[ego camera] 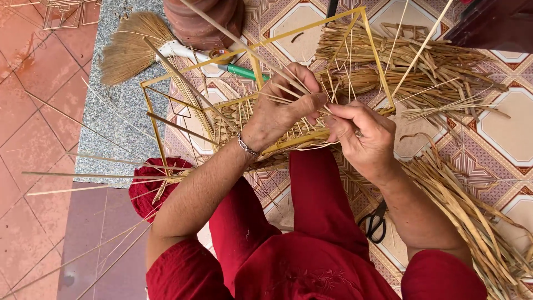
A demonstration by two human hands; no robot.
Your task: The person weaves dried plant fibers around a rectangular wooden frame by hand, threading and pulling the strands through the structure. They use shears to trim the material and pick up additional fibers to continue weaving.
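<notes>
left hand (280,108) and right hand (361,133) pinch straw strands (297,91) at the one yellow wire frame (266,41) | one scissors (375,222) below frame | straw crowds frame's right

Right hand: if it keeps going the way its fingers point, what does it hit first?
The right hand points up-left toward the left hand. It would probably first meet the straw strands woven on the yellow wire frame, then the left hand's fingers; depth is unclear.
</notes>
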